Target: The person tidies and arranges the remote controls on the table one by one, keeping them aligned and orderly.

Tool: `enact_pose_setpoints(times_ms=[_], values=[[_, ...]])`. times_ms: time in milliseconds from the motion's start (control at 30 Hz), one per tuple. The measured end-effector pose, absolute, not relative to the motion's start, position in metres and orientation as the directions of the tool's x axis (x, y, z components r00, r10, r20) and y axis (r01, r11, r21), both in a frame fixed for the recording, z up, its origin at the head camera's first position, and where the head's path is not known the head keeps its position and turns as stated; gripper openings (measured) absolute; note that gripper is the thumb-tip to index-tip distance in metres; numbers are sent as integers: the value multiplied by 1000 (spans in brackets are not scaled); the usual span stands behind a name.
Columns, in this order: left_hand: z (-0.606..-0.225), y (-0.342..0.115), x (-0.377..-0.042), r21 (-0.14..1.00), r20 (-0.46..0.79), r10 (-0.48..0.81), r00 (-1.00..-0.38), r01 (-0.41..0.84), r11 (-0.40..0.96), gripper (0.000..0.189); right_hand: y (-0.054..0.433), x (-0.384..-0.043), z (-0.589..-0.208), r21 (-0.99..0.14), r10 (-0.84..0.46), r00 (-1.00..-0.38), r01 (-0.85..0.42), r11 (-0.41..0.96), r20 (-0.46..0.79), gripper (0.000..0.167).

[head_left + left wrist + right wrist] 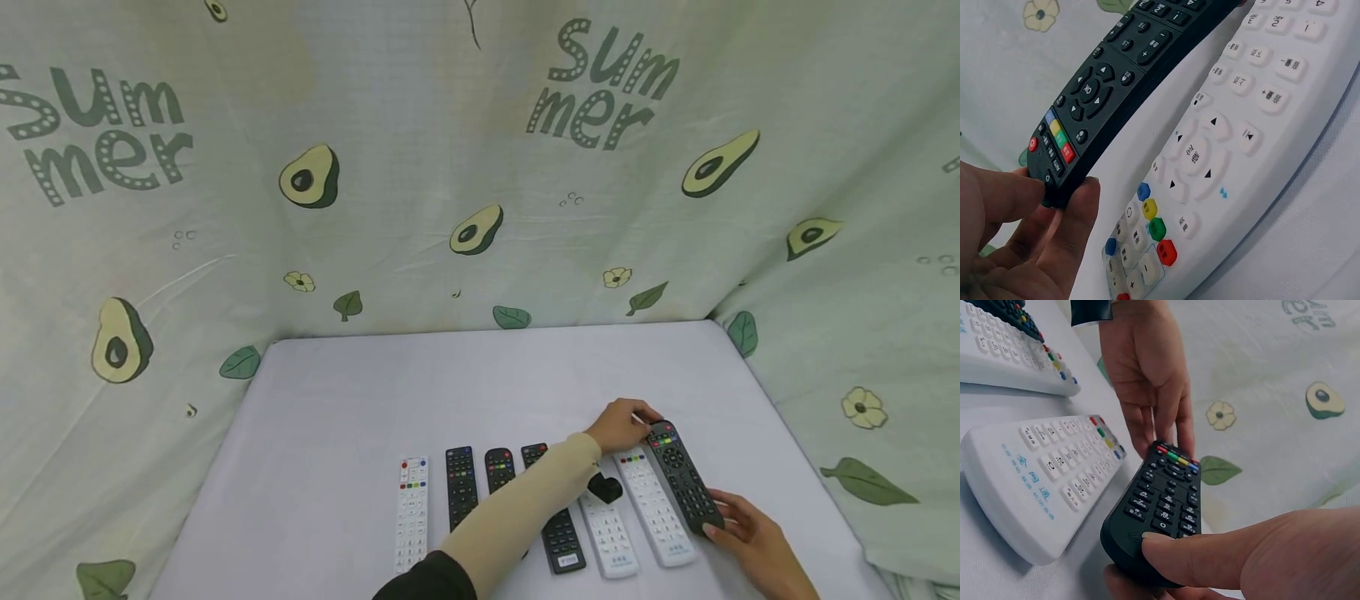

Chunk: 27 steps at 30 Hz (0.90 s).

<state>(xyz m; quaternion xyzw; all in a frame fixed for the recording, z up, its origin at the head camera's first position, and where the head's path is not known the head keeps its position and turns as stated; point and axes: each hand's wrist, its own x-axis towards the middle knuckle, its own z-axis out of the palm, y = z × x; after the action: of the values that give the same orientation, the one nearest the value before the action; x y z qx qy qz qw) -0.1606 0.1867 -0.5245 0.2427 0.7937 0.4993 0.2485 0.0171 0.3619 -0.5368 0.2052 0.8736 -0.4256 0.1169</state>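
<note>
A black remote control (681,471) with coloured buttons lies at the right end of a row of remotes. My left hand (621,425) pinches its far end, thumb on one side and fingers on the other, as the left wrist view shows. At the near end my right hand (757,542) grips it, with the thumb (1179,556) on its face below the number keys and fingers beneath. A white remote (1241,150) lies just left of the black one, its keys facing up. My left forearm crosses over several of the other remotes and partly hides them.
Left of the held remote the row holds another white remote (609,537), a black one with a label (564,542), two more black ones and a white one (412,508) at the left end. The white table (337,400) meets a patterned curtain (405,167) behind.
</note>
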Motion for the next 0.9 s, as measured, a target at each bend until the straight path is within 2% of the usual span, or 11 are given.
enact_pose_setpoints(times_ms=[333,900], values=[[-528,191,-165,853,-127,678,-724,269,447,23,360,19,-542,-670,283,-871,490,557,-402,66],[-538,204,-173,797,-159,709,-687,335,503,27,357,19,-544,-648,304,-871,491,582,-386,64]])
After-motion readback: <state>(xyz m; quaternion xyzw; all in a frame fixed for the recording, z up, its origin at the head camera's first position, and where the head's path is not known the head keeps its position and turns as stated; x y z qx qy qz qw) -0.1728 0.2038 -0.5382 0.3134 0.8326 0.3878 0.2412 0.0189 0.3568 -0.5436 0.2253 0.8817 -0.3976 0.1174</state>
